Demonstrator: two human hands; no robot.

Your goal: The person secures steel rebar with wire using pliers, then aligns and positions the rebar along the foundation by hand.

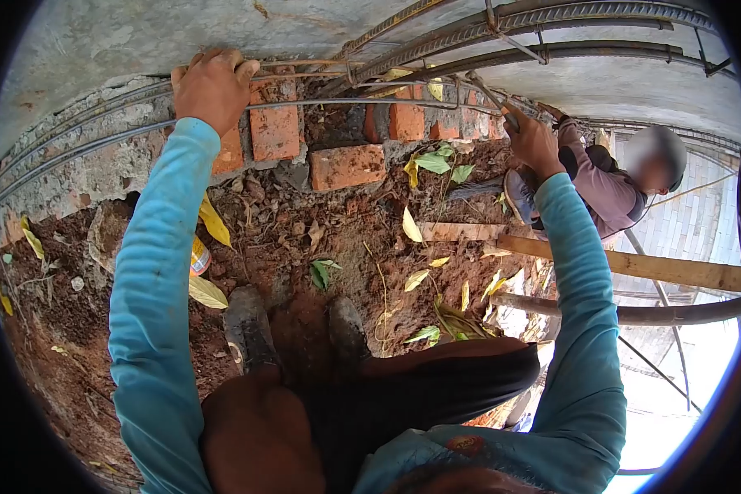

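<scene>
My left hand (pixel 212 86) is closed over the thin steel reinforcing bars (pixel 86 136) along the low brick footing, its fingertips partly hidden. My right hand (pixel 538 144) is closed around a slim dark metal hand tool (pixel 492 93), whose exact kind I cannot make out. The tool's far end reaches up to the bars near the wall. Under the bars are red bricks (pixel 274 132) set in rough mortar, and one loose-looking brick (pixel 347 168) lies in front of them.
Thick ribbed rebar (pixel 543 20) runs along the concrete wall (pixel 140 37). A co-worker (pixel 605 177) crouches at the right. A wooden plank (pixel 634 265) and a dark pole (pixel 634 313) cross the right side. Leaves and a can (pixel 199 257) lie on the soil.
</scene>
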